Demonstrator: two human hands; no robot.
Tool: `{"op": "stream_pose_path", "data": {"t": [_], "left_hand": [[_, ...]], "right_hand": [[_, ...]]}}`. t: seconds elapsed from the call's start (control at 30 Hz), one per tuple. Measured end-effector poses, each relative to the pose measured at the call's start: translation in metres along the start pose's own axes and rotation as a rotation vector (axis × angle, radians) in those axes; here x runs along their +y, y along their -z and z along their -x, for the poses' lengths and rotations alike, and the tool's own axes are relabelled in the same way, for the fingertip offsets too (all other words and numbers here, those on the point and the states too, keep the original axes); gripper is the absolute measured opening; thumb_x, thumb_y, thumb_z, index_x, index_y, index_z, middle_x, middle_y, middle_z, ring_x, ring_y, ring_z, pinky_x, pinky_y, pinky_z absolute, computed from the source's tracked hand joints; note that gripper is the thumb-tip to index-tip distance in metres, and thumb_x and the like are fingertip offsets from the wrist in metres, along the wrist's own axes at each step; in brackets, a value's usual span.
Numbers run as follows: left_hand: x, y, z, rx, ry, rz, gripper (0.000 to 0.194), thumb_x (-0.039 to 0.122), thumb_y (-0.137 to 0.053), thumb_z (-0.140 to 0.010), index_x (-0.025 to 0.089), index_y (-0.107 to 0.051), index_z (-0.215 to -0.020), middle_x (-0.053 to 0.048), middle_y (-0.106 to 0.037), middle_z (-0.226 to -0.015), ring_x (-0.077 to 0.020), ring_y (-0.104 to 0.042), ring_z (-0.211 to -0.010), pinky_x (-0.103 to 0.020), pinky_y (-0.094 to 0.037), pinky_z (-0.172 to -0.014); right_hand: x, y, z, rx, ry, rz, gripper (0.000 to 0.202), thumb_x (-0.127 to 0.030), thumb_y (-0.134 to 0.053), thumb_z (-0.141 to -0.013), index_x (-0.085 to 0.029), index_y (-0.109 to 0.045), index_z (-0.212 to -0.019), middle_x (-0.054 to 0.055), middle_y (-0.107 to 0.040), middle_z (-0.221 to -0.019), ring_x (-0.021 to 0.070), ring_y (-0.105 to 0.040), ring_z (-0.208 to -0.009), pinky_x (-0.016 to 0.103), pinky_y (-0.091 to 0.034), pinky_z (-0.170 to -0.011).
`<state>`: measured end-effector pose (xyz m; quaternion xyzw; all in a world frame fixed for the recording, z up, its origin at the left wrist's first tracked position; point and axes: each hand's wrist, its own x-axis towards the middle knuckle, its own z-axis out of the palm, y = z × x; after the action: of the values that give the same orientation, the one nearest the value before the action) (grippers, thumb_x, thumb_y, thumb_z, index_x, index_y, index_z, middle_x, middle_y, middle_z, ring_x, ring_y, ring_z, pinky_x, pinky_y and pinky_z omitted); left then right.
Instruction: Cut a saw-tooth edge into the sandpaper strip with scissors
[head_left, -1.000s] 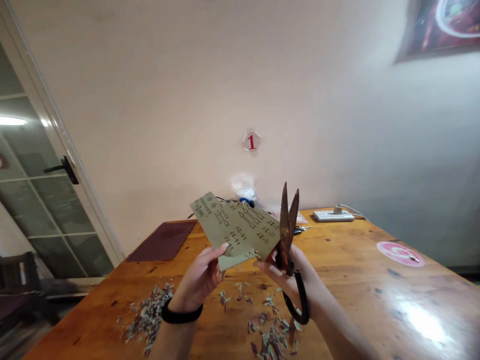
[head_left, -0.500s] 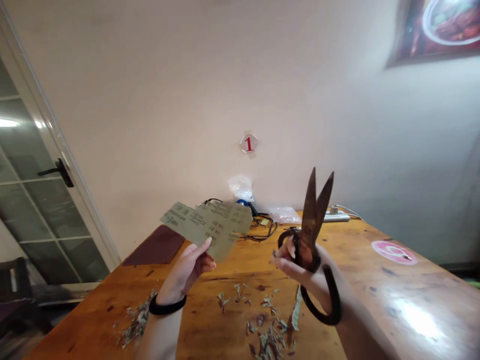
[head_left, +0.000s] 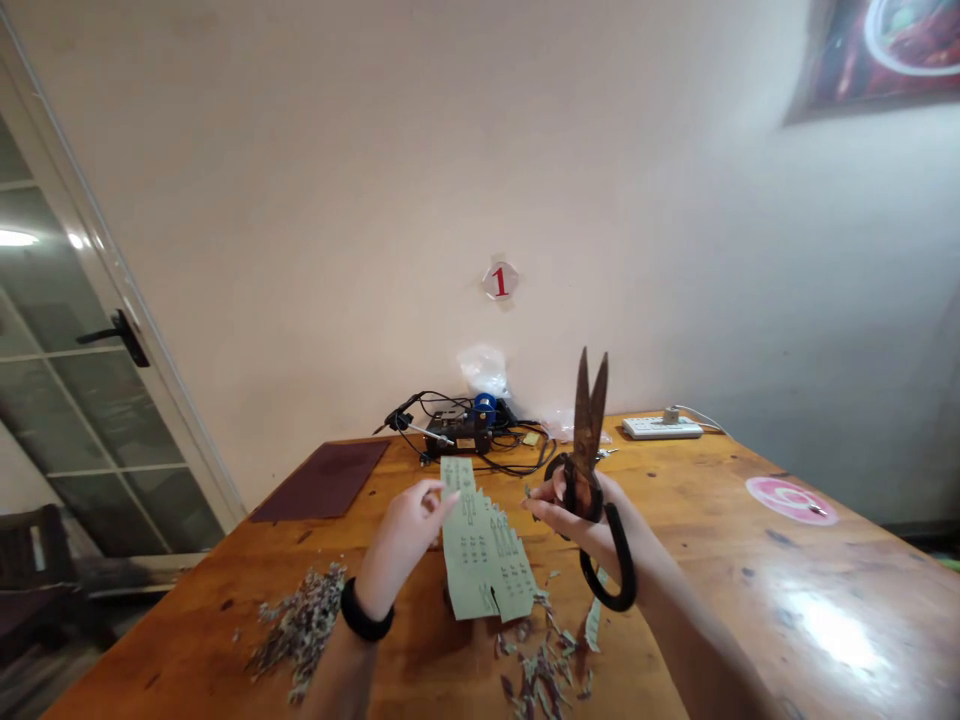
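Note:
My left hand (head_left: 411, 535), with a black band at the wrist, pinches the upper left edge of a pale green printed paper sheet (head_left: 480, 560). The sheet hangs over the table, its right edge jagged and a slit showing near the bottom. In my right hand (head_left: 581, 510) is a pair of scissors (head_left: 589, 430) with dark blades pointing up and slightly apart, and black handles. A tiny scrap (head_left: 531, 494) seems pinched between that hand's fingertips. Below lie loose paper scraps (head_left: 544, 680) and a longer paper strip (head_left: 593, 625).
On the wooden table (head_left: 720, 600), a larger pile of shreds (head_left: 304, 625) lies at left, near a dark red mat (head_left: 322, 482). Black cabled equipment (head_left: 457, 430), a plastic bag (head_left: 484, 370) and a white power strip (head_left: 661, 428) stand by the wall. A pink round sticker (head_left: 791, 500) is at right.
My left hand has turned the paper from a sideways tilt to hanging lengthwise, lower and nearer the middle. The scissors in my right hand moved left, their blades closer together.

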<state>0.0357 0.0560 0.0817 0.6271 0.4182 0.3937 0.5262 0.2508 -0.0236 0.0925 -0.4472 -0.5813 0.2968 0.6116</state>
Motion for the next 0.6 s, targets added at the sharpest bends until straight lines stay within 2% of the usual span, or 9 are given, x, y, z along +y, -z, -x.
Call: {"op": "stream_pose_path", "data": {"t": [0.07, 0.13, 0.2, 0.33, 0.5, 0.6], "left_hand": [[0.011, -0.014, 0.009, 0.043, -0.082, 0.032, 0.021, 0.027, -0.082, -0.074, 0.019, -0.073, -0.092, 0.003, -0.069, -0.068, -0.0109, -0.062, -0.055, -0.016, -0.047, -0.048], [0.02, -0.027, 0.018, 0.018, -0.17, 0.046, 0.024, 0.033, -0.082, -0.073, 0.016, -0.075, -0.089, -0.003, -0.071, -0.076, -0.0143, -0.063, -0.058, -0.02, -0.05, -0.048], [0.025, -0.035, 0.024, -0.007, -0.226, 0.035, 0.023, 0.035, -0.085, -0.069, 0.016, -0.073, -0.074, -0.003, -0.068, -0.069, -0.0139, -0.061, -0.054, -0.021, -0.049, -0.048], [0.022, -0.037, 0.025, -0.041, -0.281, -0.021, 0.029, 0.04, -0.083, -0.072, 0.017, -0.069, -0.062, -0.002, -0.063, -0.062, -0.0141, -0.06, -0.053, -0.023, -0.048, -0.05], [0.017, -0.037, 0.021, 0.051, -0.408, -0.054, 0.028, 0.035, -0.08, -0.076, 0.02, -0.066, -0.057, -0.003, -0.061, -0.067, -0.0157, -0.058, -0.062, -0.022, -0.045, -0.052], [0.018, -0.04, 0.021, 0.04, -0.374, 0.004, 0.031, 0.037, -0.077, -0.077, 0.02, -0.063, -0.056, -0.002, -0.058, -0.066, -0.0152, -0.057, -0.06, -0.023, -0.045, -0.051]], "right_hand": [[0.006, -0.009, 0.001, -0.04, -0.011, -0.01, 0.037, -0.045, -0.079, -0.07, -0.025, -0.047, -0.069, 0.001, -0.07, -0.068, 0.0201, -0.063, -0.061, 0.032, -0.05, -0.055], [0.011, -0.017, 0.002, -0.068, -0.024, -0.022, 0.038, -0.046, -0.079, -0.07, -0.024, -0.048, -0.069, 0.0, -0.068, -0.067, 0.0194, -0.062, -0.061, 0.031, -0.05, -0.056], [0.015, -0.023, 0.004, -0.085, -0.031, -0.022, 0.037, -0.045, -0.08, -0.07, -0.024, -0.049, -0.07, -0.001, -0.066, -0.068, 0.0191, -0.062, -0.063, 0.031, -0.05, -0.058], [0.016, -0.026, 0.007, -0.101, -0.053, -0.009, 0.036, -0.044, -0.081, -0.07, -0.024, -0.05, -0.07, -0.002, -0.064, -0.068, 0.0185, -0.059, -0.064, 0.03, -0.047, -0.058], [0.015, -0.022, 0.005, -0.091, -0.085, 0.004, 0.039, -0.046, -0.08, -0.07, -0.025, -0.047, -0.069, -0.002, -0.062, -0.067, 0.0171, -0.055, -0.061, 0.03, -0.043, -0.055], [0.016, -0.021, 0.004, -0.075, -0.093, 0.013, 0.04, -0.047, -0.079, -0.07, -0.025, -0.046, -0.069, -0.003, -0.062, -0.067, 0.0163, -0.051, -0.06, 0.03, -0.041, -0.054]]}}
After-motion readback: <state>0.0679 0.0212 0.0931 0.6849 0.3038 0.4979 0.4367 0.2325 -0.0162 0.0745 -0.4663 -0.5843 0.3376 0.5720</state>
